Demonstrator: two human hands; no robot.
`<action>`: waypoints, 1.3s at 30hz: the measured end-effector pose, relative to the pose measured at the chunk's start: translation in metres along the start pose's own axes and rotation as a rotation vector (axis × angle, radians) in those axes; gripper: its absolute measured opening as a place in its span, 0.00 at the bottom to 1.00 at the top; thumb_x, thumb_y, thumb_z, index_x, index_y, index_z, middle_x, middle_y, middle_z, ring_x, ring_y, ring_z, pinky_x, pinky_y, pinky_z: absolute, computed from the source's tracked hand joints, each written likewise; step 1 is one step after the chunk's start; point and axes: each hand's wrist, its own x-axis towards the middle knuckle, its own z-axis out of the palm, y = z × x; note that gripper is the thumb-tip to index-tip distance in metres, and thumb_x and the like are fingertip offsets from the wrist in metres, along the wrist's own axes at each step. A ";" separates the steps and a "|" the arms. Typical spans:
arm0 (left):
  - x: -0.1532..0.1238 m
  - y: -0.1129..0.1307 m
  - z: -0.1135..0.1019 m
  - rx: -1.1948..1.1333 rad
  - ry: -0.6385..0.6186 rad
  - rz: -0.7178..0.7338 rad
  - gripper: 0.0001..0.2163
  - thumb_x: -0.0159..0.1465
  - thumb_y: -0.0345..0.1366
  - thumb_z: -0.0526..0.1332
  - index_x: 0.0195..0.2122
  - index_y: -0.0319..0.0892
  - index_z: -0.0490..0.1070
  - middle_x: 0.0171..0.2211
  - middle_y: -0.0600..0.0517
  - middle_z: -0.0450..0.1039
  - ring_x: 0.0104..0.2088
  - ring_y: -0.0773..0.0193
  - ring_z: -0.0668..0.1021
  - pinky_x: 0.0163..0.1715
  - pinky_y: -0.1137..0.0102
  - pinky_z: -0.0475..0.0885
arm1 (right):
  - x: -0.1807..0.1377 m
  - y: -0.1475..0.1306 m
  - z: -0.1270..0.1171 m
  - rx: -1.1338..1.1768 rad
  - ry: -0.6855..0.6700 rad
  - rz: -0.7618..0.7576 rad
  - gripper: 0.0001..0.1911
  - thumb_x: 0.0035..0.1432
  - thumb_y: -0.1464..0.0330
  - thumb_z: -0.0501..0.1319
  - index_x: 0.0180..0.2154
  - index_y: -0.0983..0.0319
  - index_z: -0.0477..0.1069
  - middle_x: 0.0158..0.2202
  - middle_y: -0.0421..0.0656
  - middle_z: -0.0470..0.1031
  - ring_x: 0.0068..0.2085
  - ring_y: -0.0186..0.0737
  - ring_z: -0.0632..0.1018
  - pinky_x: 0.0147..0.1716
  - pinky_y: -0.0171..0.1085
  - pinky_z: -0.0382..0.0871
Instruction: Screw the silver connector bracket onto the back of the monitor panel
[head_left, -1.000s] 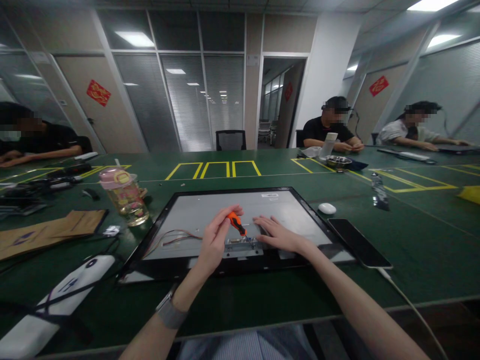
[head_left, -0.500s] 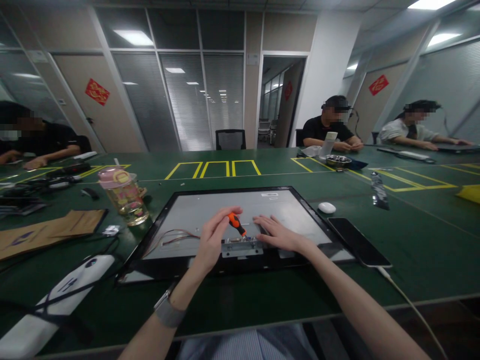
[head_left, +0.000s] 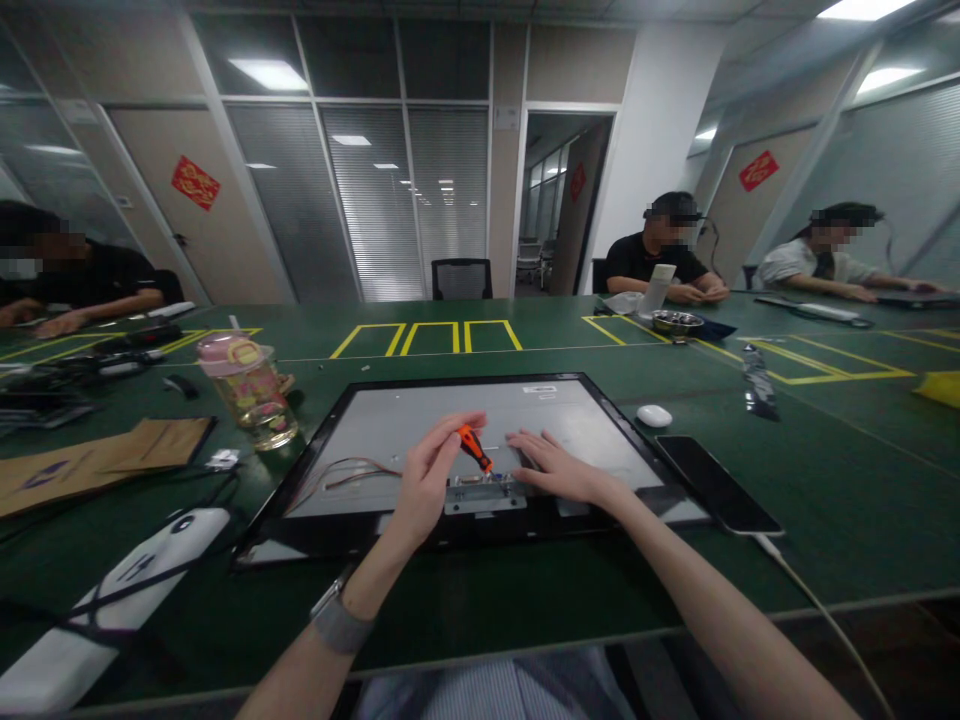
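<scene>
Left hand (head_left: 429,470) loosely closed round the butt of an orange-and-black screwdriver (head_left: 474,447), fingers mostly extended. Right hand (head_left: 556,470) open, fingers spread on the grey back of a black-framed display panel (head_left: 495,400); whether its thumb touches the screwdriver shaft, cannot tell. Panel lies flat on the green surface (head_left: 450,610), centre of frame. Screwdriver leans, handle up and to the left, tip down at the connector row just behind a metal bracket (head_left: 486,503); exact contact too small to resolve.

Change over the last second: slight. Left hand sits marginally differently about the handle; tip and right hand hold position. Judgement: work stays on one spot, no step completed. Upper left, a co-worker's hand (head_left: 64,323) now rests farther to the right on the surface.

Containers:
- Pink-lidded clear drink bottle (head_left: 247,385), left of the panel, upright; pale yellow liquid low inside.
- Metal bowl (head_left: 677,323), upper right; contents unclear.
- Translucent bottle (head_left: 657,290) beside the bowl, upright; fill cannot be read.
- White earbud case (head_left: 654,416), just right of the panel, closed; inside not visible.
- Brown paper bag (head_left: 97,465), left edge, lying flat; contents hidden.
</scene>
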 end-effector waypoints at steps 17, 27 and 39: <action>0.000 -0.002 0.000 -0.014 0.047 -0.013 0.13 0.67 0.40 0.61 0.48 0.42 0.79 0.43 0.44 0.79 0.45 0.57 0.79 0.49 0.62 0.74 | 0.000 0.001 0.000 0.004 -0.011 -0.005 0.35 0.66 0.48 0.50 0.67 0.60 0.56 0.71 0.51 0.52 0.71 0.55 0.51 0.68 0.59 0.34; -0.002 0.004 0.005 0.118 0.040 0.097 0.13 0.69 0.37 0.56 0.49 0.43 0.77 0.49 0.44 0.76 0.50 0.58 0.76 0.52 0.63 0.72 | 0.000 0.002 0.000 0.001 -0.023 0.006 0.36 0.66 0.48 0.50 0.67 0.60 0.55 0.71 0.50 0.51 0.72 0.54 0.51 0.69 0.58 0.34; -0.001 -0.002 0.004 0.172 0.110 0.109 0.12 0.68 0.39 0.57 0.46 0.44 0.78 0.46 0.45 0.73 0.48 0.59 0.76 0.49 0.65 0.73 | 0.002 0.004 0.002 -0.008 -0.013 -0.006 0.36 0.66 0.47 0.49 0.68 0.59 0.54 0.71 0.51 0.52 0.72 0.55 0.51 0.68 0.59 0.35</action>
